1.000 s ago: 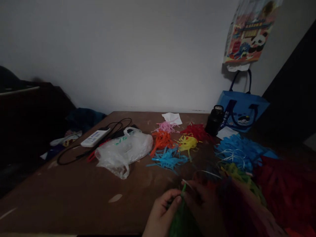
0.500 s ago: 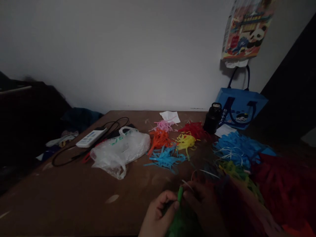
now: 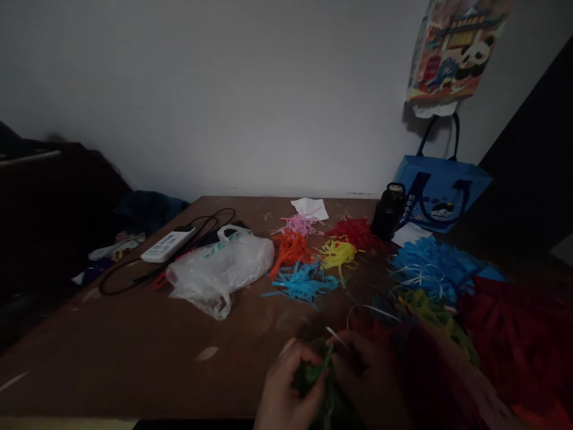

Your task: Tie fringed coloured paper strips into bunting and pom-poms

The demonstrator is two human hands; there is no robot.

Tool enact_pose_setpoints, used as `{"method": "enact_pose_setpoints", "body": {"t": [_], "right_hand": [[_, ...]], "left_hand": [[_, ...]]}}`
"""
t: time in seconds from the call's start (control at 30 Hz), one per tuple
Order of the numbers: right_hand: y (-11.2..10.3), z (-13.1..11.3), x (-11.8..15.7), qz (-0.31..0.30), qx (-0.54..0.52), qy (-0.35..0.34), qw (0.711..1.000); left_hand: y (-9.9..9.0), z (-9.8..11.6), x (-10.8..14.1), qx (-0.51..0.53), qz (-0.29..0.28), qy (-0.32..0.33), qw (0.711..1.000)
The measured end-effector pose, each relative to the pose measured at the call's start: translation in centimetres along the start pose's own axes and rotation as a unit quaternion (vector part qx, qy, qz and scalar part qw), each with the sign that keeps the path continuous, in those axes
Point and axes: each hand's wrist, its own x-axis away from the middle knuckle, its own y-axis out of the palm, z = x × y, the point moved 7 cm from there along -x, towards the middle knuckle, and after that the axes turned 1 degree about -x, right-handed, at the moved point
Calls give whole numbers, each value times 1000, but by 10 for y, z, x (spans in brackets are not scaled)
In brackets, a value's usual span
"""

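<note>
Green strips (image 3: 329, 356) are pinched between the fingertips of my left hand (image 3: 289, 382) at the bottom centre, and more green hangs below. Close on the right, my right hand (image 3: 369, 373) is closed at the same green strips, with a thin white tie (image 3: 335, 337) at its fingertips. Its lower part is dark and hard to make out. Beyond the hands lie small bunches of strips: light blue (image 3: 304, 283), orange (image 3: 292, 249), yellow (image 3: 339, 254), pink (image 3: 299, 225) and red (image 3: 356, 232).
A clear plastic bag (image 3: 224, 266) and a white power strip (image 3: 168, 243) with black cable lie left. At the right are a black bottle (image 3: 388, 213), a blue bag (image 3: 441, 191), and heaps of blue (image 3: 443, 263), yellow-green (image 3: 436, 316) and dark red (image 3: 514, 334) strips.
The green piece between my fingertips looks narrower, with a loose strip now hanging down. My left hand has shifted slightly right. The view has moved a little.
</note>
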Motion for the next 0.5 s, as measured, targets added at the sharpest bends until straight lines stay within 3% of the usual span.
{"method": "enact_pose_setpoints", "body": {"t": [0.27,0.5], "right_hand": [[4,2,-1,-6,7,-4,1000],[8,6,-2,-23,21,-10,999]], "left_hand": [[1,2,1,-21,-18,25,999],[3,9,3,-36,-21,83,996]]}}
